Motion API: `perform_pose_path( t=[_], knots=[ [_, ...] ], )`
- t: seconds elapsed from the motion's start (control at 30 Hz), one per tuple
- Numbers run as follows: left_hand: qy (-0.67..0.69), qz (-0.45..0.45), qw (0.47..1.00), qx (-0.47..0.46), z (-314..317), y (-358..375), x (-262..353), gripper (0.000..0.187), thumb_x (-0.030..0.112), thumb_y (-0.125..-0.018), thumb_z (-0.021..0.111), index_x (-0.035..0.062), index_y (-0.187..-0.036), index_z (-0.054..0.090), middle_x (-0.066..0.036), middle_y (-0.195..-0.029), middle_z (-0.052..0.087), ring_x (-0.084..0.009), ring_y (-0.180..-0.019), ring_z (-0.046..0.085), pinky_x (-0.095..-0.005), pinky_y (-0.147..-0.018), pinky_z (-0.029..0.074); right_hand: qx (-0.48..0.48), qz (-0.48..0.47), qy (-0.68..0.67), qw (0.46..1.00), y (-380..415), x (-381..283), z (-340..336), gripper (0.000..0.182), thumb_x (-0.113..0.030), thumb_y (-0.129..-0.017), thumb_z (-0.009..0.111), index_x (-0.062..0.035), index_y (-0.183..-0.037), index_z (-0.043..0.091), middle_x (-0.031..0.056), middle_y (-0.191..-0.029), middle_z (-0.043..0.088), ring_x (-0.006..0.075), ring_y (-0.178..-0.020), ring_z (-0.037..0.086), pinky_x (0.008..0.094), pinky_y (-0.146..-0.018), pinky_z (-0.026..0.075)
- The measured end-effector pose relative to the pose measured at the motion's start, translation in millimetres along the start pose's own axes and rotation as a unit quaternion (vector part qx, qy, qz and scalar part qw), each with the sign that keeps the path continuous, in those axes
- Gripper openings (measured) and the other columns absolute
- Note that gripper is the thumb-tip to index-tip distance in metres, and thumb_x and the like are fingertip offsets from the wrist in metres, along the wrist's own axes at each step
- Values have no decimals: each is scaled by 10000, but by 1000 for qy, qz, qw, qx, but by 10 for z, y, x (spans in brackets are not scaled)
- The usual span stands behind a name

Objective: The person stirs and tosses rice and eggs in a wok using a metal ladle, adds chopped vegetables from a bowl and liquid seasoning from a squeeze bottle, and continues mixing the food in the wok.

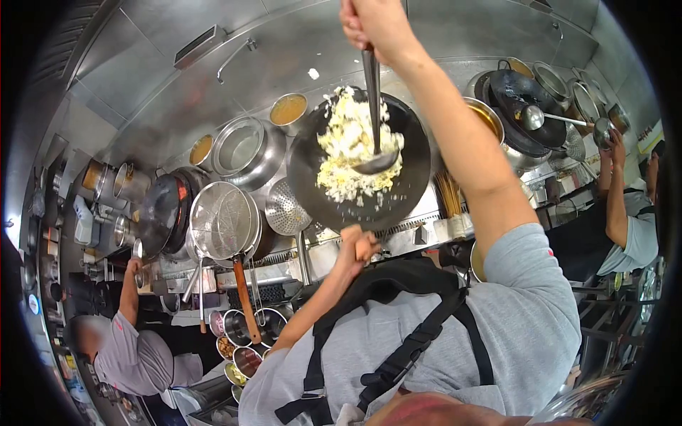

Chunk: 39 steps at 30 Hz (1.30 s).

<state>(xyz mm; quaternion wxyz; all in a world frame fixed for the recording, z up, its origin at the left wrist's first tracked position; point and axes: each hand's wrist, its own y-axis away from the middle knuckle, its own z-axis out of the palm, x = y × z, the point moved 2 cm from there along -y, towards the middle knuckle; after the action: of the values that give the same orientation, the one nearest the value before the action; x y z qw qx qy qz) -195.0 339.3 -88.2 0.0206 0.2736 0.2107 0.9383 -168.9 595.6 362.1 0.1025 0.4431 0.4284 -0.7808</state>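
A black wok stands on the range in front of me, holding white rice mixed with yellow egg. My right hand is raised above the far side of the wok. Its fingers are wrapped round the upper end of a dark-handled ladle, whose bowl rests in the rice. At the near rim, my left hand is closed on the wok's near edge, with something orange at its fingers that I cannot make out. Grains lie scattered on the wok's bare near surface.
Left of the wok are a perforated skimmer, a wire strainer and a steel pot. A bamboo brush stands at right. Co-workers work at the far left and far right, the right one by another wok.
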Motion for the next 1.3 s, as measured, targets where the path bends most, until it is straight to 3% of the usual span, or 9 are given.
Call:
perform_pose_path(
  t=[0.07,0.13,0.23,0.43,0.53,0.67,0.83,1.03,1.3],
  knots=[
    [93,-27,987,-129,133,-467,348,174,269,-892,561,101,-847,551,-91,-792,606,-257,-710,581,-370,-634,523,16,31,5,999,195,262,97,372,-229,-934,564,-84,-608,456,-19,-505,436,64,-390,393,237,-353,295],
    [39,55,992,108,578,-572,615,164,236,-859,589,94,-791,544,-80,-751,600,-254,-604,551,-371,-551,486,28,2,25,999,389,826,34,362,-200,-934,555,-78,-607,463,-19,-509,437,68,-394,391,242,-363,305],
    [66,20,998,-4,186,-519,359,190,294,-886,564,106,-877,541,-90,-770,592,-250,-626,570,-376,-561,512,71,-40,0,997,430,1166,-351,361,-173,-940,527,-74,-602,448,-13,-497,427,73,-385,379,252,-369,303],
    [-56,58,997,-3,-409,-149,-112,352,441,-891,582,109,-1001,545,-113,-792,589,-259,-609,590,-399,-593,555,50,17,-55,997,281,342,-493,338,-170,-946,456,-76,-628,391,6,-487,357,96,-364,290,274,-355,253],
    [34,15,999,39,183,-413,587,293,329,-873,577,43,-813,562,-103,-764,585,-270,-612,564,-393,-608,521,40,14,-41,998,180,-78,-342,328,-204,-952,458,-84,-650,411,-9,-493,358,80,-374,292,260,-358,248],
    [17,22,995,91,-42,-1009,737,43,170,-906,539,181,-947,532,-107,-801,612,-288,-695,616,-478,-622,564,30,-59,-45,997,209,-491,-325,380,-233,-957,482,-76,-616,423,-14,-475,365,74,-375,322,256,-368,273],
    [57,30,995,82,-76,-1043,657,72,164,-920,540,177,-969,488,-115,-826,621,-294,-674,638,-482,-590,578,57,-38,-45,997,431,1464,-710,342,-133,-935,488,-59,-602,458,-10,-497,434,70,-398,373,258,-373,288],
    [2,27,997,71,-13,-1046,762,179,96,-826,583,193,-940,486,-102,-804,612,-299,-650,631,-437,-540,575,1,-90,-13,996,319,473,-35,336,-118,-936,484,-64,-608,433,-17,-497,421,57,-433,386,240,-404,302],
    [31,23,996,78,-145,-1023,703,111,162,-872,563,176,-972,516,-120,-834,621,-300,-710,611,-483,-646,566,17,-46,70,996,269,1287,-421,340,-127,-940,507,-71,-614,428,-29,-523,420,43,-463,361,236,-417,282]
  ],
)
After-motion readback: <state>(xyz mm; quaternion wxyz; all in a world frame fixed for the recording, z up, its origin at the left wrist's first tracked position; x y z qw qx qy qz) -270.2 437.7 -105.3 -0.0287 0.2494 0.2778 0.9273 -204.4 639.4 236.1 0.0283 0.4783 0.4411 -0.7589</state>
